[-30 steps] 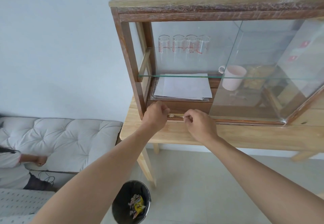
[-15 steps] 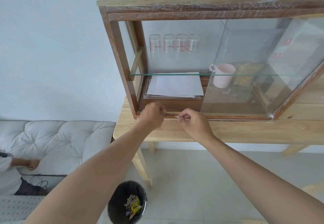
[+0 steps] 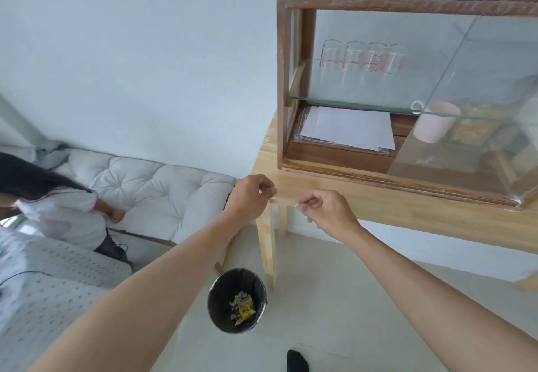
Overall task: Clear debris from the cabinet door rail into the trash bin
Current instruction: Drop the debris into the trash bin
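Observation:
The wooden cabinet with sliding glass doors stands on a light wood table; its door rail (image 3: 364, 176) runs along the bottom front. My left hand (image 3: 251, 197) is closed in a fist in front of the table's left corner, its contents hidden. My right hand (image 3: 326, 211) pinches a tiny pale bit of debris (image 3: 296, 204) between thumb and forefinger, just below the table edge. Both hands are off the rail. The black trash bin (image 3: 215, 290) sits on the floor below them, holding scraps and a yellow wrapper.
The table (image 3: 407, 211) has legs beside the bin. Inside the cabinet are papers (image 3: 349, 127), a pink mug (image 3: 433, 125) and measuring glasses (image 3: 364, 57). A white tufted sofa (image 3: 151, 191) with a seated person (image 3: 52, 211) is at left. A dark foot (image 3: 297, 361) shows below.
Both hands have pulled away from the cabinet rail and come down and left toward the space above the bin; my view has swung left and down.

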